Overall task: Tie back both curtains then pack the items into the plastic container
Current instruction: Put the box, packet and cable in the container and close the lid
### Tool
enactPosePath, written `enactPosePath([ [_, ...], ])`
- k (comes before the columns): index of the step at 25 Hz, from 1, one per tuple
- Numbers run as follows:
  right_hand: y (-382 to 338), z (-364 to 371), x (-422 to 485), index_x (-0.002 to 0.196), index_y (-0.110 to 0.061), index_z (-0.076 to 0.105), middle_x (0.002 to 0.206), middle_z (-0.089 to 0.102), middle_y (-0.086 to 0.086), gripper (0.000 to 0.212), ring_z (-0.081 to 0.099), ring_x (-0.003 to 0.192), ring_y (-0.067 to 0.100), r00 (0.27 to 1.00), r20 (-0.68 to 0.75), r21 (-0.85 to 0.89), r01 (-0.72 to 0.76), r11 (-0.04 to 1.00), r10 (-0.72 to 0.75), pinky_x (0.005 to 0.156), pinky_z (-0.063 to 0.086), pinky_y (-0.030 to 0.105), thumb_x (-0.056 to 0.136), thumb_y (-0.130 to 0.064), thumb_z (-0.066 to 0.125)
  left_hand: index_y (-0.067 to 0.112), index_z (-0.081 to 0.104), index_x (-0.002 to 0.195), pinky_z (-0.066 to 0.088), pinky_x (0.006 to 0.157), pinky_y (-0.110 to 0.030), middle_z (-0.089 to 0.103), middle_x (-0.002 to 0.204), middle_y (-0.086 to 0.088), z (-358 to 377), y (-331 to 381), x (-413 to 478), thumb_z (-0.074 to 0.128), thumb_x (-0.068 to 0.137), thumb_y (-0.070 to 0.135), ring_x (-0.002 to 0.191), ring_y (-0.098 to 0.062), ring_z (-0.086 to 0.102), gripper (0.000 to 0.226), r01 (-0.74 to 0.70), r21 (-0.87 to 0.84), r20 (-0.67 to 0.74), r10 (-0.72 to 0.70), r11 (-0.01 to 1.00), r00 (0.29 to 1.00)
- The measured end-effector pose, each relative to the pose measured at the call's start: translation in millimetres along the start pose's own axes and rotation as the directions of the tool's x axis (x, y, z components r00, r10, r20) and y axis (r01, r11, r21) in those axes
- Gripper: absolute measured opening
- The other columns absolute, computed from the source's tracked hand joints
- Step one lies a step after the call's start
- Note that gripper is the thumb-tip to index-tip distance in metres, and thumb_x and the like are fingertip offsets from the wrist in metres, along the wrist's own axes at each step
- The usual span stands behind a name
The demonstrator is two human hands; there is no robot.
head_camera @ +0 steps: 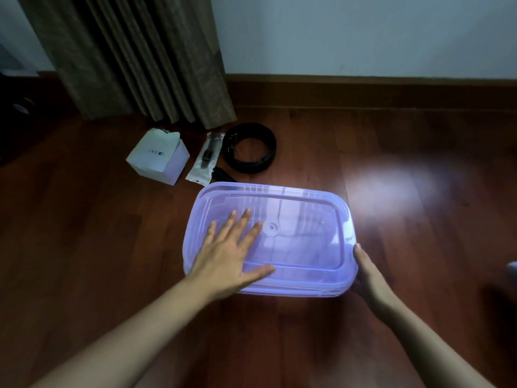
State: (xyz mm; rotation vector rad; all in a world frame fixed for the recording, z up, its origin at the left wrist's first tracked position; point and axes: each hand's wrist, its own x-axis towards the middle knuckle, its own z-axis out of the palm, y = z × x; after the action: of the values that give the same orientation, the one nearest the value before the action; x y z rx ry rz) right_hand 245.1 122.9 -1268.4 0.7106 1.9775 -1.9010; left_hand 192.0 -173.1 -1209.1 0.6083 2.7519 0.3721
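Observation:
A translucent purple plastic container [302, 219] with its lid on sits on the wooden floor in front of me. My left hand [232, 253] lies flat on the lid's left half, fingers spread and straight. At the container's near right corner, my right hand [369, 278] holds the edge; only the thumb shows, the fingers are hidden underneath. Beyond the container lie a white box [158, 158], a small packet with a dark item [205, 159] and a coiled black belt [250, 148]. A brown curtain [134, 57] hangs down to the floor behind them.
A white wall with a wooden skirting board [363, 88] runs along the back. A bright patch of reflected light lies on the floor [391, 189] to the right of the container. Something dark [221, 173] peeks out behind the container's far left corner.

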Motion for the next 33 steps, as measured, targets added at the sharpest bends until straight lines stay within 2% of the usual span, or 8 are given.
enactPosePath([
  [5, -28.4, 18.7, -13.1, 0.140, -0.019, 0.040, 0.135, 0.047, -0.008, 0.043, 0.042, 0.124, 0.007, 0.979, -0.162, -0.126, 0.101, 0.987, -0.121, 0.105, 0.030, 0.027, 0.099, -0.033, 0.040, 0.005, 0.003, 0.149, 0.012, 0.117, -0.040, 0.003, 0.158, -0.016, 5.1, -29.9, 5.3, 0.042, 0.094, 0.045, 0.146, -0.029, 0.006, 0.078, 0.510, -0.409, -0.122, -0.600, 0.756, 0.791],
  [13, -52.4, 36.7, -6.6, 0.146, -0.024, 0.028, 0.151, 0.033, -0.001, 0.078, 0.027, 0.141, 0.019, 0.952, -0.209, -0.196, 0.184, 0.963, -0.225, 0.117, 0.019, 0.047, 0.078, -0.060, 0.041, 0.004, 0.020, 0.147, 0.030, 0.108, -0.041, 0.031, 0.149, -0.021, -4.0, -35.4, 9.9, 0.036, 0.099, 0.023, 0.135, -0.038, 0.034, 0.054, 0.520, -0.529, -0.163, -0.682, 0.670, 0.713],
  [17, -85.5, 57.8, -11.0, 0.146, -0.021, 0.027, 0.150, 0.034, -0.003, 0.067, 0.035, 0.136, 0.013, 0.942, -0.130, -0.137, 0.293, 0.946, -0.310, 0.115, 0.026, 0.040, 0.087, -0.049, 0.041, 0.011, 0.033, 0.144, 0.036, 0.103, -0.041, 0.046, 0.141, -0.018, -46.9, -59.2, -2.7, 0.041, 0.098, 0.021, 0.127, -0.039, 0.044, 0.048, 0.469, -0.605, -0.250, -0.713, 0.643, 0.656],
  [20, -121.1, 102.0, -10.8, 0.150, -0.023, 0.015, 0.147, 0.033, -0.012, 0.073, 0.036, 0.133, 0.008, 0.941, 0.072, -0.294, 0.337, 0.895, -0.331, 0.113, 0.027, 0.033, 0.088, -0.045, 0.048, 0.013, 0.043, 0.140, 0.037, 0.103, -0.041, 0.050, 0.137, -0.018, -80.2, -125.7, -20.4, 0.050, 0.095, 0.022, 0.123, -0.038, 0.048, 0.046, 0.468, -0.622, -0.307, -0.746, 0.628, 0.591],
  [23, -145.0, 170.6, -14.4, 0.149, -0.009, 0.009, 0.134, 0.037, -0.003, 0.068, 0.041, 0.121, 0.013, 0.876, 0.274, -0.504, 0.483, 0.716, -0.397, 0.092, 0.025, 0.012, 0.095, -0.023, 0.049, 0.008, 0.045, 0.138, 0.035, 0.104, -0.041, 0.048, 0.136, -0.022, -99.3, -195.3, -59.5, 0.051, 0.095, 0.021, 0.124, -0.039, 0.046, 0.045, 0.498, -0.593, -0.379, -0.765, 0.633, 0.521],
  [25, -147.7, 223.9, -21.7, 0.147, -0.003, 0.007, 0.153, 0.020, 0.009, 0.067, 0.024, 0.139, 0.018, 0.825, 0.361, -0.544, 0.566, 0.620, -0.435, 0.097, 0.012, 0.005, 0.096, -0.019, 0.047, 0.007, 0.047, 0.136, 0.036, 0.103, -0.042, 0.051, 0.135, -0.022, -103.2, -231.7, -91.6, 0.051, 0.095, 0.020, 0.124, -0.039, 0.047, 0.043, 0.531, -0.583, -0.392, -0.786, 0.615, 0.478],
  [28, -120.6, 302.6, -28.6, 0.148, -0.003, -0.004, 0.158, -0.008, 0.008, 0.068, -0.001, 0.146, 0.018, 0.842, 0.404, -0.514, 0.532, 0.673, -0.357, 0.099, -0.005, 0.005, 0.098, -0.015, 0.041, 0.007, 0.048, 0.136, 0.038, 0.099, -0.046, 0.055, 0.130, -0.025, -95.4, -283.6, -137.2, 0.052, 0.095, 0.021, 0.119, -0.044, 0.050, 0.043, 0.629, -0.540, -0.359, -0.829, 0.560, 0.429],
  [33, -60.5, 362.6, -37.0, 0.147, -0.005, -0.012, 0.157, -0.016, 0.007, 0.075, 0.010, 0.145, 0.021, 0.886, 0.410, -0.495, 0.414, 0.763, -0.215, 0.101, 0.003, 0.007, 0.098, -0.023, 0.042, 0.007, 0.047, 0.136, 0.039, 0.098, -0.049, 0.055, 0.129, -0.028, -60.1, -329.8, -166.8, 0.051, 0.096, 0.021, 0.118, -0.047, 0.050, 0.043, 0.708, -0.507, -0.242, -0.869, 0.492, 0.431],
])
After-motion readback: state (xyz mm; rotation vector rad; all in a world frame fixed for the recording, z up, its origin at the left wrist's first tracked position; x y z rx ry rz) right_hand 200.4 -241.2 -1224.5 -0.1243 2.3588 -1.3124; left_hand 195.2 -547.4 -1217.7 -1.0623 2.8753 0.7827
